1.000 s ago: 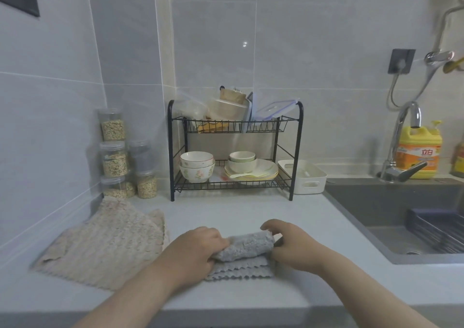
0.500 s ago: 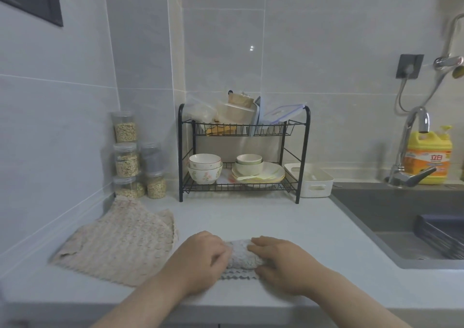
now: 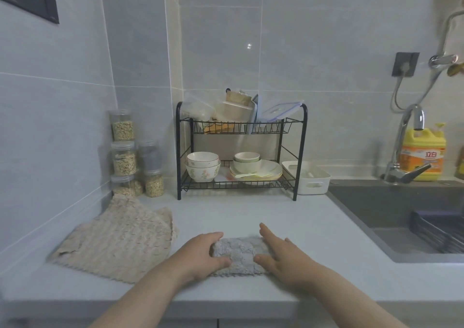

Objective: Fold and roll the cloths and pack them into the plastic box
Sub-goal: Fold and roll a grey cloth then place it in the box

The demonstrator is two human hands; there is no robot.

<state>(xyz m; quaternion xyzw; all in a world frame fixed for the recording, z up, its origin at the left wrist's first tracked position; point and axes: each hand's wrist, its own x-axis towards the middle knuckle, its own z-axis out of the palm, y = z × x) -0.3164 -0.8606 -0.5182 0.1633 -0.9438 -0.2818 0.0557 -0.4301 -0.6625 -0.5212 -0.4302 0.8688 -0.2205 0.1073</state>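
Pale grey counter (image 3: 226, 212) along tiled walls, with a sink (image 3: 391, 209) sunk in at the right, a chrome faucet (image 3: 408, 149) over it and a yellow detergent bottle (image 3: 426, 157) behind. At the back, a black two-tier dish rack (image 3: 178, 152) loaded with bowls and plates below and containers above. Just beside its right leg, a white plastic box (image 3: 311, 179), open at the top. Left of the rack, in the corner, stacked clear jars (image 3: 123, 153) of grain. Spread flat on the left part of the counter, well apart from the box: a beige cloth (image 3: 118, 237). Near the front edge, between the two hands: the grey cloth (image 3: 238, 255), rolled into a short thick bundle and resting on the counter. Left hand (image 3: 202, 255) gripping the roll's left end, fingers curled over the far side, thumb pressed to the near side. Right hand (image 3: 285, 260) laid against the right end, fingers straight and spread, forefinger pointing away, thumb tip touching the roll: flat contact, no clasp. Half a second ago, both hands close together over the top of the roll and hiding most of it; now drawn out to its ends, with the whole middle in view. Scalloped loose edge, then lying flat on the near side, now almost wholly taken up into the roll. Beige cloth, rack, jars and box unmoved.
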